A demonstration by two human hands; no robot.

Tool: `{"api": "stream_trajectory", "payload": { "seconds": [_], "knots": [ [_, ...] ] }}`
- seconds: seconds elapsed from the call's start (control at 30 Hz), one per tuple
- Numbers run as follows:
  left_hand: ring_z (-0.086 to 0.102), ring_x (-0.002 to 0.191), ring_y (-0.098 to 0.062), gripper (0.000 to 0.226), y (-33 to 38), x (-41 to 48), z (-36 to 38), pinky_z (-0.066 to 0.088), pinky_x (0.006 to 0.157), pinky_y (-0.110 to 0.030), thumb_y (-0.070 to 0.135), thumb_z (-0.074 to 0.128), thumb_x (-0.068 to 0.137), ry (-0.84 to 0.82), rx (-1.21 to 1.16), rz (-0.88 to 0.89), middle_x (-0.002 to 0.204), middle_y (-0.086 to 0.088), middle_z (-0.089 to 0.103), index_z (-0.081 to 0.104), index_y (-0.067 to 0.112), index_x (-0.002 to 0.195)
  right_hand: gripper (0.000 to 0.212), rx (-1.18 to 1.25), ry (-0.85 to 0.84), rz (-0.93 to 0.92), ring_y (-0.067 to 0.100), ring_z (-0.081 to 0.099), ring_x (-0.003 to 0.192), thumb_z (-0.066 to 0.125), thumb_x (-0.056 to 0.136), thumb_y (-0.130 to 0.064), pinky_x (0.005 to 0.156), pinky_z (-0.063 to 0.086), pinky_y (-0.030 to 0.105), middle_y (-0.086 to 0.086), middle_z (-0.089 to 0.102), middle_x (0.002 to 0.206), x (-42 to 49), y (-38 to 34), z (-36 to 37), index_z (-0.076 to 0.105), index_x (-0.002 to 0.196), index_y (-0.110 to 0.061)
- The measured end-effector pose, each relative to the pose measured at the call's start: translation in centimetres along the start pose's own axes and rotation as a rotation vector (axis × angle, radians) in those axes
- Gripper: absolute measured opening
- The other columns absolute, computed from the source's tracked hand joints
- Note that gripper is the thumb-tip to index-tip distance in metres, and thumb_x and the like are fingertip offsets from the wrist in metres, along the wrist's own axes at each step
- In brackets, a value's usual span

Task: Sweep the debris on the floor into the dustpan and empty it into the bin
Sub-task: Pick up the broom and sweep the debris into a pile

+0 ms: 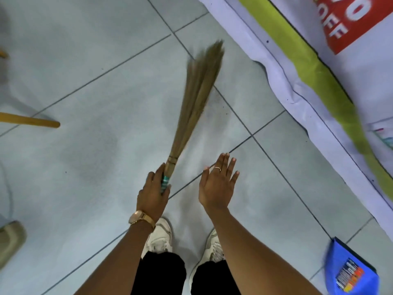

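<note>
The pale grey tiled floor (pixel 89 86) fills most of the view, crossed by dark grout lines. Along the right edge lies a large white banner (pixel 282 81) with a lime-green stripe and a red panel whose white letters read "OFF"; the characters above that word are cut off by the frame. Low at the right sits a blue dustpan (pixel 348 271) carrying a sticker with a barcode, its print too small to read. It is well apart from both hands, off to the right of the right forearm.

The grass broom (pixel 197 99) slants up and to the right from the left hand (pixel 153 193), its bristle end blurred over the tiles near the banner's edge. That hand is clamped around the broom's teal-wrapped handle, a gold watch (pixel 140 218) on the wrist. The right hand (pixel 218 185) hangs empty just beside it, fingers spread, a ring (pixel 217 168) on one finger.

A few dark specks (pixel 225 113) dot the tiles just right of the bristles. White shoes (pixel 160 237) stand below the hands.
</note>
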State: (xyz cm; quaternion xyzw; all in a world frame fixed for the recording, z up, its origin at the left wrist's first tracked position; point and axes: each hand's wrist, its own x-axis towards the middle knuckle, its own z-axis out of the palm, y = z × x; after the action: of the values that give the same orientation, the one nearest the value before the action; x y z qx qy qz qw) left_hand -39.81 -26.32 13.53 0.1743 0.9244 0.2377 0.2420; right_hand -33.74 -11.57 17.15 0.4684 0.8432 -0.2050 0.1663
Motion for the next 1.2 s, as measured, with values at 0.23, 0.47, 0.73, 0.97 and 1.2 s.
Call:
{"api": "stream_trajectory", "payload": {
  "seconds": [0.23, 0.47, 0.73, 0.97, 1.2],
  "knots": [
    [0.063, 0.072, -0.029, 0.058, 4.4, 1.4, 5.5, 0.051, 0.051, -0.034, 0.035, 0.033, 0.100, -0.133, 0.251, 0.186, 0.112, -0.008, 0.054, 0.007, 0.033, 0.152, 0.062, 0.064, 0.103, 0.090, 0.023, -0.003, 0.153, 0.024, 0.104, -0.039, 0.124, 0.003, 0.044, 0.006, 0.006, 0.164, 2.3, 2.7, 1.6, 0.005, 0.155, -0.009],
    [0.061, 0.067, -0.030, 0.064, 2.9, 4.9, 13.9, 0.058, 0.064, -0.042, 0.024, 0.041, 0.099, -0.325, 0.397, 0.275, 0.112, -0.014, 0.046, 0.005, 0.034, 0.151, 0.063, 0.029, 0.127, 0.090, 0.023, -0.002, 0.153, 0.022, 0.103, -0.041, 0.124, 0.002, 0.045, 0.007, 0.007, 0.164, 6.7, 7.2, 6.7, 0.007, 0.155, -0.008],
    [0.035, 0.047, -0.017, 0.071, 1.8, 11.0, 15.9, 0.040, 0.052, -0.034, 0.016, 0.049, 0.096, -0.255, 0.375, 0.236, 0.114, -0.017, 0.045, 0.007, 0.032, 0.151, 0.062, 0.006, 0.097, 0.064, 0.024, -0.004, 0.153, 0.020, 0.104, -0.040, 0.125, 0.003, 0.044, 0.007, 0.005, 0.165, 9.1, 8.2, 9.9, 0.006, 0.155, -0.008],
    [0.043, 0.059, -0.028, 0.063, 1.4, 11.6, 11.5, 0.044, 0.057, -0.041, 0.018, 0.039, 0.099, -0.160, 0.237, 0.082, 0.106, -0.017, 0.047, 0.008, 0.034, 0.152, 0.060, 0.019, 0.077, 0.007, 0.024, -0.004, 0.153, 0.022, 0.105, -0.036, 0.125, 0.003, 0.042, 0.008, 0.004, 0.165, 8.1, 4.7, 8.2, 0.005, 0.155, -0.006],
    [0.057, 0.076, -0.038, 0.059, 0.5, 4.0, 2.6, 0.048, 0.068, -0.045, 0.025, 0.036, 0.101, -0.209, 0.215, -0.032, 0.106, -0.018, 0.050, 0.008, 0.035, 0.152, 0.061, 0.073, 0.009, 0.019, 0.024, -0.006, 0.153, 0.021, 0.105, -0.036, 0.126, 0.003, 0.042, 0.007, 0.002, 0.165, 1.6, 0.5, 4.3, 0.004, 0.155, -0.007]
  ]
}}
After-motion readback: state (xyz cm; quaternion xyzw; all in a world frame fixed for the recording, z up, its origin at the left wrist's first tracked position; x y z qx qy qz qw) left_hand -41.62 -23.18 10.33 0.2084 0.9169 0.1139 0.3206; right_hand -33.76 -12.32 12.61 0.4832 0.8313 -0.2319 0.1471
